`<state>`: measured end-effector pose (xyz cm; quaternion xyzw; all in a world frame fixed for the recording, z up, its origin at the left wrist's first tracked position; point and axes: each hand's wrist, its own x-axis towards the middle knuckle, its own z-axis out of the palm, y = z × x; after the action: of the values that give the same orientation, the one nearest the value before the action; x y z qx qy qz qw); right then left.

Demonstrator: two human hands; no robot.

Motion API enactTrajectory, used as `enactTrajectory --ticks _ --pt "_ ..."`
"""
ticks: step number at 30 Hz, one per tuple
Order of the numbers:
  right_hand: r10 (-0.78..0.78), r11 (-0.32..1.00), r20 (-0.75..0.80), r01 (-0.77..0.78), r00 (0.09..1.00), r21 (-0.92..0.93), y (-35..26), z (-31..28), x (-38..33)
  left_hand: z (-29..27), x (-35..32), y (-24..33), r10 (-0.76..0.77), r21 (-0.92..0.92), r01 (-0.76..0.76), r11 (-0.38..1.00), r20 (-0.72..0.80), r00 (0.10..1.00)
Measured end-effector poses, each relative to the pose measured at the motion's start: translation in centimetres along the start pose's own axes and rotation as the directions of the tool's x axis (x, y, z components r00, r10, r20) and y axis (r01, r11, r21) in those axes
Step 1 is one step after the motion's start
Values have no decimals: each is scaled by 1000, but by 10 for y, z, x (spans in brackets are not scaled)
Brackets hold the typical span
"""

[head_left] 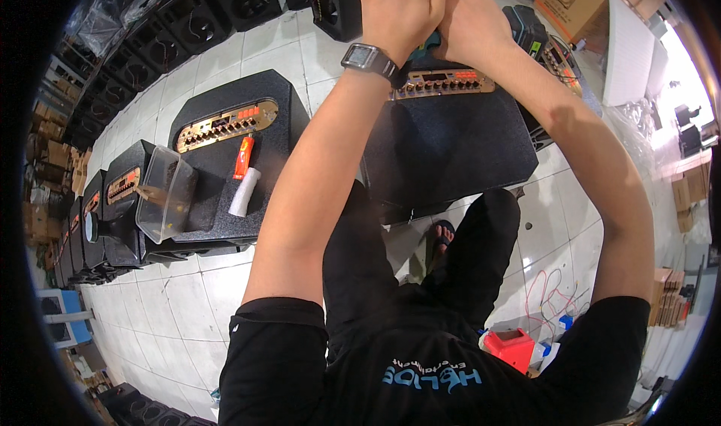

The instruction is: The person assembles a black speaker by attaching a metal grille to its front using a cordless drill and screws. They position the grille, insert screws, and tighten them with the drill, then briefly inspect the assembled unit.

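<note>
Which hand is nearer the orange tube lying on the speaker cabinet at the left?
Left. The left hand, with the wristwatch, is raised above the middle cabinet, on the side toward the orange tube. The right hand presses against it on the far side, farther from the tube.

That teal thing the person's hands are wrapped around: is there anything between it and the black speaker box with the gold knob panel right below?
Nothing visible. Left hand and right hand are closed together on the teal thing, just above the gold control panel of the black speaker box. Only the left wrist's watch sits beside it.
</note>
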<state>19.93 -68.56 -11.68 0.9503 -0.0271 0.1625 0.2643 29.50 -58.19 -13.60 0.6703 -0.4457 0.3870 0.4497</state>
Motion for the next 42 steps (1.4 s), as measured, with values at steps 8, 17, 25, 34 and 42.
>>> enactTrajectory --ticks 8,17,25,34,42 --pt "-53 994 20 51 998 95 15 25 20 -15 -3 1 -36 76 33 997 40 999" --pt "60 987 -62 -50 996 150 62 -5 12 -259 -17 -145 -437 475 271 837 284 853" --pt "291 901 -178 -207 940 381 52 -50 -74 -375 -104 -197 -889 908 -57 416 419 183" --pt "431 888 -84 -406 899 215 70 -79 -176 -406 -146 -275 -737 803 -335 493 590 329" --pt "627 772 -16 -619 779 142 115 -40 -208 -357 -148 -280 -815 851 75 519 467 342"
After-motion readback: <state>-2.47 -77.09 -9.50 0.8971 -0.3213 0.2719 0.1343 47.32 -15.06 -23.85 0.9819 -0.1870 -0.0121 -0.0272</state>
